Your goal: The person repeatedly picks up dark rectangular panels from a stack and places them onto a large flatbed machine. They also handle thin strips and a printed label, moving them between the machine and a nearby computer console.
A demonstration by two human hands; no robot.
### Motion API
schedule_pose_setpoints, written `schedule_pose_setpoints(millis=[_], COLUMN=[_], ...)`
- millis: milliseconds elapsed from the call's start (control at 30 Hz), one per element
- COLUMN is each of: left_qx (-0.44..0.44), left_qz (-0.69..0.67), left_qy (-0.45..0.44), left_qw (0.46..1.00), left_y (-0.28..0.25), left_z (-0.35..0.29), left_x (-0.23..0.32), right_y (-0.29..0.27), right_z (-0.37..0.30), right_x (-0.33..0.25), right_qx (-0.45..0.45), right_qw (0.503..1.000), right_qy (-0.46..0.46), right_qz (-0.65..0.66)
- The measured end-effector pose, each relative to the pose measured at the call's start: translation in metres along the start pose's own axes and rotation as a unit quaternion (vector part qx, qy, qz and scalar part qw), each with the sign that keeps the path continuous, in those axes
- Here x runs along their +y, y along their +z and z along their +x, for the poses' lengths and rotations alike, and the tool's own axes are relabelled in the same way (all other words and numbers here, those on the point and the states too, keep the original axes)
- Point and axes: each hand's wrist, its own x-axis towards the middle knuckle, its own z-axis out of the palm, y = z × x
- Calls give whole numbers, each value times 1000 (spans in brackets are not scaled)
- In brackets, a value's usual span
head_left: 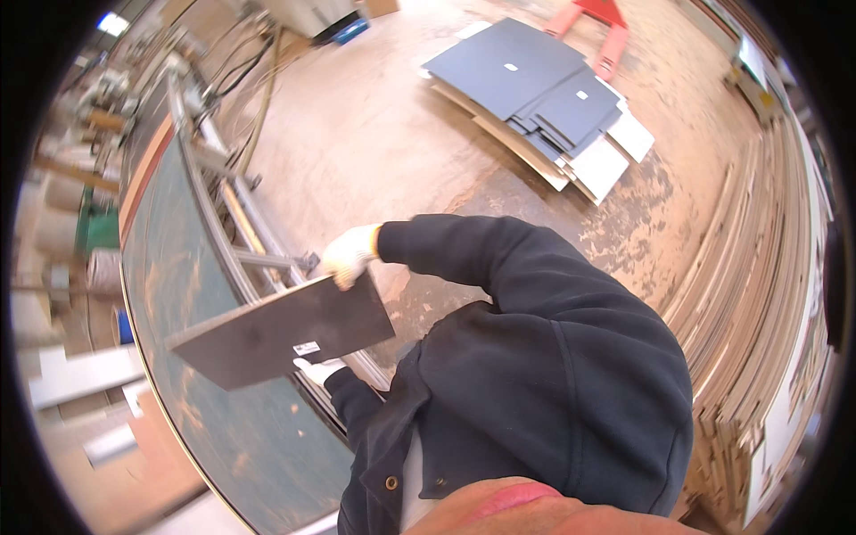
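Dark panel point(285, 334) over green table point(178, 294) — both gloved hands, right point(348, 256), left point(314, 368), grip closed on it.

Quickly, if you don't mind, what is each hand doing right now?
Left hand: gloved, under the dark panel, holding its lower edge.
Right hand: gloved, closed on the panel's upper corner.

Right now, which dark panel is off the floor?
The dark panel held between the gloved right hand and left hand, over the green table. The other dark panels lie stacked on the floor.
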Motion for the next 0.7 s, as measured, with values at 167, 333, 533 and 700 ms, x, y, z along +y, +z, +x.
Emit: schedule_pose_setpoints(millis=[167, 333, 533, 700], left_qx=[-199, -368, -398, -464], left_qz=[394, 443, 505, 575], left_qy=[114, -108, -493, -492], left_qw=[890, 811, 586, 460], left_y=[146, 260, 292, 359], left_z=[69, 88, 3, 14], left_x=[-84, -283, -446, -483], right_y=[27, 43, 59, 66], right_z=[-121, -222, -387, -476], right_x=[118, 242, 337, 384], right_qx=[395, 474, 513, 544], right_qw=[865, 732, 470, 290], right_qy=[280, 460, 692, 754], right_qz=[134, 164, 193, 228])
